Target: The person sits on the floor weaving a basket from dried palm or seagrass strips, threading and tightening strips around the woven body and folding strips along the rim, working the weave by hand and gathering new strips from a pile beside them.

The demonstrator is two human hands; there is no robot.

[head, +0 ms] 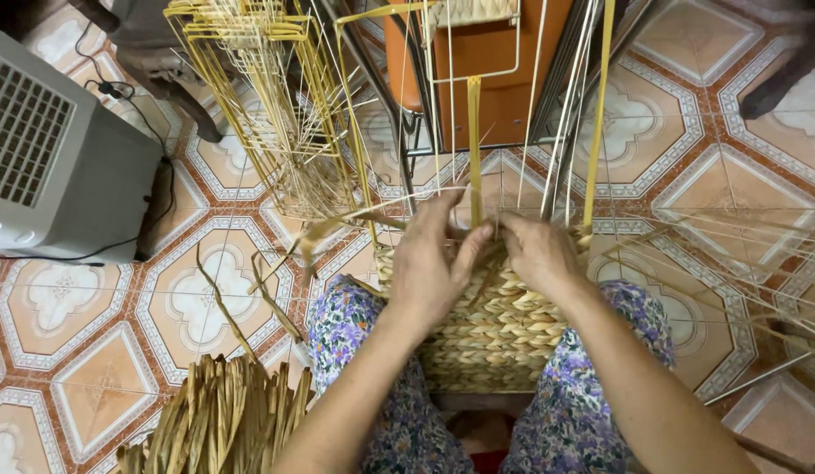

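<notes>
**A:** So where's your basket (495, 329) sitting right now? Looks like it's in the lower middle of the frame, wedged between your knees in those floral trousers (355, 333), woven side facing up at you.

**B:** Yep, and both your hands are at its top edge, dead centre. Your left hand (434, 268) is curled over the rim with the thumb sticking out to the right, touching the flat yellow strip (474, 149) that stands straight up from the weave. Fingers are bent and mostly tucked behind, so you've got something pinched there, but I can't tell exactly which strand.

**A:** And the right?

**B:** Your right hand (539, 250) is just beside the left, fingers folded down into the weave right of that strip. It's closed around the fibre at the rim, though again which strand is hidden by the knuckles.

**A:** What else is around you?

**B:** The thin wire uprights (561, 105) run from the rim to the top of the frame. A second wire frame (276, 114) with loose straw leans at upper left. A grey fan unit (56, 149) fills the far left, cable trailing on the patterned tiles (82, 369). A bundle of dried fibre (223, 417) lies at lower left, just beside your left knee. An orange stool (495, 61) sits top centre behind the uprights.
</notes>
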